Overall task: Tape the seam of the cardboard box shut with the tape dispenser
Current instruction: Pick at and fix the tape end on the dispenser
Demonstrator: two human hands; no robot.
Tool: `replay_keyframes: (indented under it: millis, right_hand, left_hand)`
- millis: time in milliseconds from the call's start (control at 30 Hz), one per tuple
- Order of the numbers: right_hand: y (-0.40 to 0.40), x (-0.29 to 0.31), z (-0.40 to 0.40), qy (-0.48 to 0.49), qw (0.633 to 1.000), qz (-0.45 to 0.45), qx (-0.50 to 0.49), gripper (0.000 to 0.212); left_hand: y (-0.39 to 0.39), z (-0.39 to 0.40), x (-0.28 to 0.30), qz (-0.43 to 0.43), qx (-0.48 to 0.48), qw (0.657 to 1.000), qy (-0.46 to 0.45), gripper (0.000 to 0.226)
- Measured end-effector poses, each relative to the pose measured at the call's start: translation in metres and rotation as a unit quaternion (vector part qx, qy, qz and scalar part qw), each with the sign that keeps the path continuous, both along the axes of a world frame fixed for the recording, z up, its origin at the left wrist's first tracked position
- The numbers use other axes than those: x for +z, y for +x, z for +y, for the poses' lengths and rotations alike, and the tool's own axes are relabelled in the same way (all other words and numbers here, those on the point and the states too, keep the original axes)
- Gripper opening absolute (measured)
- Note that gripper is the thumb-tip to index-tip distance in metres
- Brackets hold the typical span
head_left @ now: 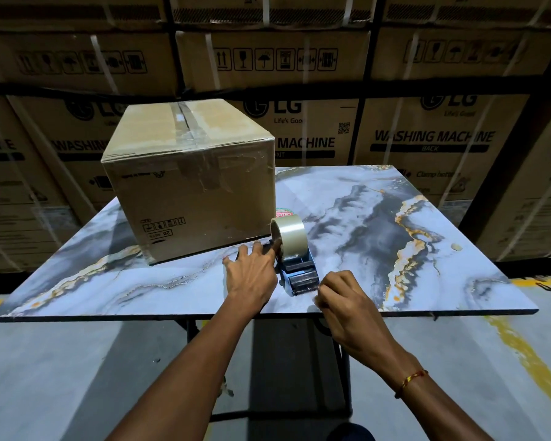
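Note:
A brown cardboard box [188, 173] stands at the back left of the marble-patterned table [395, 224], its top seam running away from me with clear tape on it. A blue tape dispenser [296, 265] with a roll of clear tape [288, 232] lies on the table just right of the box's front corner. My left hand [252, 275] grips the dispenser's handle on its left side. My right hand [344, 303] is at the dispenser's near end, fingers pinched at the tape's free end by the cutter.
Stacked washing machine cartons [427, 138] form a wall right behind the table. The table's front edge [268, 316] is close to me, with its metal legs and concrete floor below. A yellow floor line [528, 354] runs at the right.

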State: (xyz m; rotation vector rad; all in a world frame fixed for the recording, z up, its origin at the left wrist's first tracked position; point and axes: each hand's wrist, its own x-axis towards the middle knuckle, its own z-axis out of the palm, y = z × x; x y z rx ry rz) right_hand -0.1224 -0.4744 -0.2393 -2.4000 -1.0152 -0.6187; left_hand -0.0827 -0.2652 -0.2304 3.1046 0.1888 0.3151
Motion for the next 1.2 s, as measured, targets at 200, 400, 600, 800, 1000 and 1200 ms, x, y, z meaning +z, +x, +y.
replay_keyframes:
  millis: [200, 400, 600, 800, 1000, 1200]
  right_hand:
    - [-0.004, 0.0, -0.007, 0.002, 1.0, 0.0, -0.006, 0.014]
    - [-0.006, -0.005, -0.009, 0.017, 1.0, 0.007, -0.02, 0.011]
    - [-0.003, -0.006, -0.009, 0.027, 0.999, 0.03, -0.029, 0.008]
    - [-0.001, -0.004, -0.01, -0.011, 0.997, 0.075, -0.029, 0.01]
    - [-0.001, 0.008, -0.01, -0.007, 0.992, 0.121, -0.021, 0.007]
    - [0.014, 0.01, -0.009, -0.003, 0.987, 0.162, -0.013, 0.008]
  left_hand:
    - [0.002, 0.001, -0.002, 0.002, -0.009, 1.0, 0.009, 0.06]
    - [-0.002, 0.008, -0.007, -0.041, -0.029, 0.998, -0.028, 0.05]
    - [-0.027, 0.007, -0.011, -0.165, -0.058, 0.954, -0.242, 0.01]
    - [-0.05, -0.001, -0.018, -0.136, -0.113, 0.909, -0.377, 0.021]
    - [-0.054, -0.007, -0.014, -0.077, -0.133, 0.947, -0.283, 0.047]
    - [-0.043, -0.004, -0.011, -0.092, -0.145, 0.955, -0.243, 0.049]
